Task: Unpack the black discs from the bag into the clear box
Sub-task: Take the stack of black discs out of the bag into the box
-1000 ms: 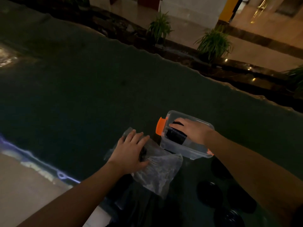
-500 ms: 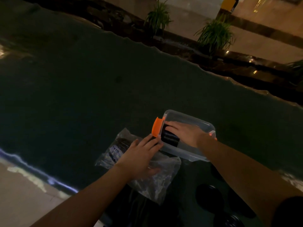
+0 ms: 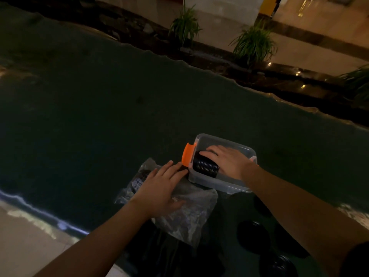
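A clear box (image 3: 229, 185) with an orange latch (image 3: 187, 154) sits on the dark table. Inside it a row of black discs (image 3: 206, 168) stands on edge. My right hand (image 3: 227, 161) lies inside the box with its fingers resting on the top of that row. A crumpled clear plastic bag (image 3: 191, 212) lies in front of the box, with dark contents showing at its left end. My left hand (image 3: 161, 188) rests flat on the bag, fingers spread, fingertips at the box's left end below the latch.
The dark green table (image 3: 99, 116) stretches far to the left and back. Round black lids or discs (image 3: 252, 236) lie near the front edge under my right forearm. Beyond the table's far edge stand potted plants (image 3: 253, 43) on a tiled floor.
My left hand has slid forward and right over the bag until its fingertips reach the box. My right hand stays on the discs in the box.
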Demonstrator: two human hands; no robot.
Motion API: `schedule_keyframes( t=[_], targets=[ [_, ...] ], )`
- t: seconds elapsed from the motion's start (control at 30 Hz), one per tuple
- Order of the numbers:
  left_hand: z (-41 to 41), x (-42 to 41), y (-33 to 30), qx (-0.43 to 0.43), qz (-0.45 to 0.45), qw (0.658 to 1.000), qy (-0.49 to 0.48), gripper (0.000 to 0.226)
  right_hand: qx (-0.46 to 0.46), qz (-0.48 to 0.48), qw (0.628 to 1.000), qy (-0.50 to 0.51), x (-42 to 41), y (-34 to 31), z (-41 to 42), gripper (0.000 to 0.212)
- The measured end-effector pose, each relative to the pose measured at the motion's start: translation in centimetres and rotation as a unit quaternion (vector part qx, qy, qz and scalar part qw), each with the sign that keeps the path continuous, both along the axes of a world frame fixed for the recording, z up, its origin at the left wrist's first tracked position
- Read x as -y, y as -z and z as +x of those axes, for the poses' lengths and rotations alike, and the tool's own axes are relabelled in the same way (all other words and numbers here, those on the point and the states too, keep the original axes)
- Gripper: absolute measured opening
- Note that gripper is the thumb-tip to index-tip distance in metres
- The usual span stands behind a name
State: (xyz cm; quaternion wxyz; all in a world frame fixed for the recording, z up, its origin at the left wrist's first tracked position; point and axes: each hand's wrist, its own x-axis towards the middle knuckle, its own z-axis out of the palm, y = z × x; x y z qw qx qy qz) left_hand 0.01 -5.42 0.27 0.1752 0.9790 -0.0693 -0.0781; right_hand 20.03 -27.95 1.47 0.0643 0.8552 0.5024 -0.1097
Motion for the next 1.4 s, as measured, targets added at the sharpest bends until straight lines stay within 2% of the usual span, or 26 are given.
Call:
schedule_keyframes(
  t=[0.07, 0.2, 0.33, 0.4, 0.53, 0.63, 0.83, 0.9, 1.03, 1.23, 1.33, 1.4],
  targets=[
    [-0.5, -1.1, 0.0, -0.003, 0.004, 1.0, -0.026, 0.093, -0.005, 0.021, 0.999, 0.032, 0.4, -1.2, -0.6, 0.083],
    [-1.1, -3.7, 0.2, -0.017, 0.014, 0.996, -0.09, 0.096, -0.027, 0.123, 0.981, 0.148, 1.1, -3.9, -3.4, 0.079],
    [-2.1, -5.5, 0.6, -0.031, 0.009, 0.988, -0.15, 0.101, -0.041, 0.224, 0.962, 0.151, 2.6, -6.0, -8.9, 0.04],
    [-2.6, -6.1, 0.7, -0.041, 0.003, 0.985, -0.168, 0.102, -0.073, 0.213, 0.965, 0.138, 3.5, -6.0, -11.9, 0.023],
    [-3.4, -6.5, 0.9, -0.061, -0.017, 0.979, -0.196, 0.101, -0.122, 0.129, 0.973, 0.146, 5.0, -2.6, -15.8, 0.015],
    [-3.9, -6.2, 1.1, -0.072, -0.058, 0.971, -0.221, 0.1, -0.164, 0.069, 0.974, 0.139, 5.2, 0.8, -16.9, 0.024],
    [-4.5, -5.6, 1.7, -0.085, -0.112, 0.962, -0.235, 0.103, -0.194, -0.001, 0.974, 0.115, 2.4, 5.8, -16.5, 0.058],
    [-4.5, -5.6, 1.9, -0.093, -0.125, 0.961, -0.23, 0.103, -0.218, 0.015, 0.97, 0.106, 1.3, 6.5, -16.0, 0.062],
    [-4.8, -5.8, 2.1, -0.094, -0.131, 0.96, -0.227, 0.102, -0.157, 0.024, 0.986, 0.046, -0.6, 7.5, -15.2, 0.069],
    [-5.1, -6.0, 2.4, -0.086, -0.146, 0.962, -0.215, 0.091, -0.101, 0.08, 0.992, -0.004, -4.0, 6.9, -14.9, 0.082],
    [-5.2, -5.9, 2.4, -0.076, -0.174, 0.957, -0.22, 0.087, -0.108, 0.129, 0.986, 0.011, -5.4, 6.2, -15.3, 0.082],
    [-5.3, -5.8, 2.5, -0.067, -0.189, 0.954, -0.223, 0.084, -0.13, 0.16, 0.976, 0.066, -6.5, 6.1, -15.6, 0.084]
  ],
)
